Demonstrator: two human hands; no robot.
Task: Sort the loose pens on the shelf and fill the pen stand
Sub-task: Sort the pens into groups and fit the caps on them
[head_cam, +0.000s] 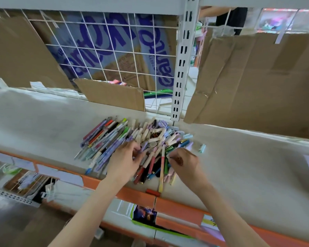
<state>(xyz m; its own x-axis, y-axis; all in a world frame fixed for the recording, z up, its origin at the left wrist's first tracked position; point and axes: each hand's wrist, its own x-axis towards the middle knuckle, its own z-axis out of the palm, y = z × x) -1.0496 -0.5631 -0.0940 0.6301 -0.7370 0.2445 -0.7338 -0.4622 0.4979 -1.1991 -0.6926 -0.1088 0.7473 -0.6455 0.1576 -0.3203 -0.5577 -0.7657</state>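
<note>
A heap of loose pens (141, 138) in many colours lies on the white shelf (43, 122), near its front edge. My left hand (125, 157) rests on the left-middle of the heap, fingers curled round a few pens. My right hand (184, 161) sits at the heap's right side, fingertips pinching a small pale piece beside a green pen (168, 150). A long pink-to-yellow pen (161, 168) lies between the two hands, pointing at the shelf edge. One light-blue cap (202, 148) lies apart on the right. No pen stand is in view.
The shelf has an orange front edge (178, 209), with a red cap (152, 192) lying on it. Cardboard sheets (257, 82) and a white wire grid (114, 50) close off the back. A white slotted upright (181, 68) stands behind the heap. Lower shelves hold stationery.
</note>
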